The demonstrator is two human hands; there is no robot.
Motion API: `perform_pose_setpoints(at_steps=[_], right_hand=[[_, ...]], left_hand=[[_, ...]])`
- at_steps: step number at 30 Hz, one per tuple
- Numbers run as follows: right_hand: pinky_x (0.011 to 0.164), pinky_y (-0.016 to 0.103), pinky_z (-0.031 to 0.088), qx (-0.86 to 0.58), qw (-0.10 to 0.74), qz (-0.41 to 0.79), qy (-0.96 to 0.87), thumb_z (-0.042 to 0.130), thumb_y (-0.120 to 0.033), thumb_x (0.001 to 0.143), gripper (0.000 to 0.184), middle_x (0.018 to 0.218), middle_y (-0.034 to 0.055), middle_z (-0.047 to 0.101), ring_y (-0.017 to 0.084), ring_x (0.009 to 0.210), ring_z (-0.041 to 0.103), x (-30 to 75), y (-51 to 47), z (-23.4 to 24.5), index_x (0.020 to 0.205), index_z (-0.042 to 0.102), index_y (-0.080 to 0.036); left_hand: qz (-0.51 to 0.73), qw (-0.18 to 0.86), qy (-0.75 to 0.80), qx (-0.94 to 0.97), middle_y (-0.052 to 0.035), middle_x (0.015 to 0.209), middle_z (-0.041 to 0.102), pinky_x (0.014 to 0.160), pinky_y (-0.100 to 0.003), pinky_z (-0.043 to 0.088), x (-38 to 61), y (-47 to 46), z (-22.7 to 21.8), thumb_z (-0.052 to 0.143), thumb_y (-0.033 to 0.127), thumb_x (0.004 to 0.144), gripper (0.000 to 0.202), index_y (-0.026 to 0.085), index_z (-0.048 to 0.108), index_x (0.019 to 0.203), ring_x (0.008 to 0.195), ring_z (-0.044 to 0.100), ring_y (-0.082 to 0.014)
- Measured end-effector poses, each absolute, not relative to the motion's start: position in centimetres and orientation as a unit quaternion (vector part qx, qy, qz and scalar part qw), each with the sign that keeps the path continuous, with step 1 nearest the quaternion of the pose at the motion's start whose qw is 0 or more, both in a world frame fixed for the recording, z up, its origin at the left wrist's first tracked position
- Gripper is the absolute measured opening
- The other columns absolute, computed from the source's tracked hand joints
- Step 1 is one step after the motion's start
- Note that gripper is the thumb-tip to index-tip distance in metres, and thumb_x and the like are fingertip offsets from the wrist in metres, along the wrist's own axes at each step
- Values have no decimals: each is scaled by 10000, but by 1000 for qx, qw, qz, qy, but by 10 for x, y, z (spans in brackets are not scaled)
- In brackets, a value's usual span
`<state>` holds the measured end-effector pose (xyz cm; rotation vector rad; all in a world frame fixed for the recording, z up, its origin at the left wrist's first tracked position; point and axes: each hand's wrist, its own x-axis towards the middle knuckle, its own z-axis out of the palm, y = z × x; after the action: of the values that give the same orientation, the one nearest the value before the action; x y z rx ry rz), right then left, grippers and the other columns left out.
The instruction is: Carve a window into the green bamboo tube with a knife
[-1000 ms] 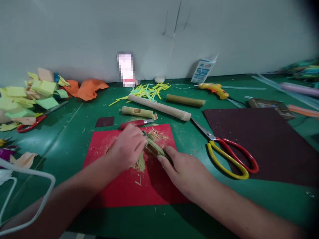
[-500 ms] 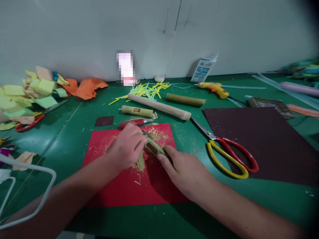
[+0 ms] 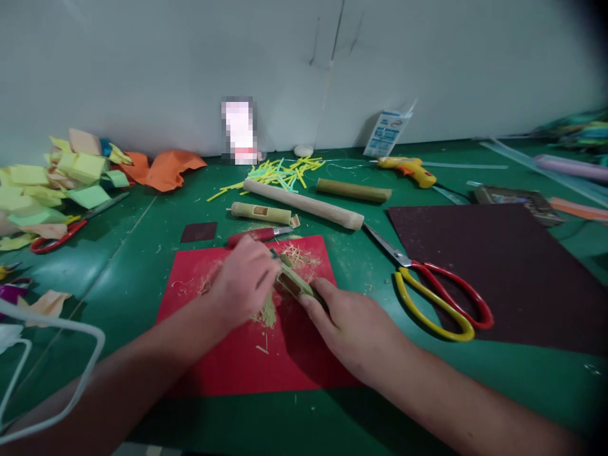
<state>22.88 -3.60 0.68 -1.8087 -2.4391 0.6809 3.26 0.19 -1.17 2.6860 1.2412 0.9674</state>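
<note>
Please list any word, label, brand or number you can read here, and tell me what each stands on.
No text can be read with certainty.
Blue-and-white packet: printed, but too small and blurred to read.
Bright upright screen: pixelated, so nothing on it is legible.

The half-hidden bamboo tube [image 3: 297, 277] seems olive-green, the mat [image 3: 237, 364] red, the scissor handles [image 3: 441, 301] red and yellow.

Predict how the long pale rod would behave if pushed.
The long pale rod would probably roll, since its sides look rounded; the loose strips close behind might slow it. It looks straight, so it's likely stiff.
</note>
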Motion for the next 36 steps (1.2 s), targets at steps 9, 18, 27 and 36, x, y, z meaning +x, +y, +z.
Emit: perform_pose_setpoints(at_steps=[9, 18, 27, 36], right_hand=[[481, 267, 235, -581, 11, 220, -784, 254, -421, 920, 356, 724, 52, 653, 196, 627, 597, 229, -36, 5, 928, 538, -207], [508, 279, 260, -569, 16, 216, -794, 383, -393, 858, 251, 774, 59, 664, 214, 668, 608, 230, -38, 6, 955, 517, -204], [522, 281, 274, -575, 17, 214, -789, 324, -411, 889, 292, 803, 65, 673, 225, 696, 621, 230, -38, 4, 964, 523, -211], [508, 282, 260, -578, 12, 202, -791, 315, -417, 893, 306, 771, 69, 672, 218, 674, 622, 226, -37, 5, 951, 525, -203]], left_hand=[[317, 25, 385, 866, -48, 721, 547, 678, -337, 387, 35, 0, -10, 455, 155, 873, 206, 150, 548, 689, 723, 466, -164], [291, 42, 387, 874, -59, 776, 563, 710, -357, 401, 43, -12, -11, 449, 167, 877, 182, 155, 574, 746, 767, 477, -181], [285, 47, 370, 883, -58, 763, 558, 700, -360, 391, 50, -16, -13, 444, 171, 880, 198, 153, 572, 729, 762, 481, -181], [282, 46, 372, 883, -59, 760, 561, 696, -366, 393, 54, -20, -10, 428, 173, 886, 228, 155, 567, 706, 743, 474, -179]])
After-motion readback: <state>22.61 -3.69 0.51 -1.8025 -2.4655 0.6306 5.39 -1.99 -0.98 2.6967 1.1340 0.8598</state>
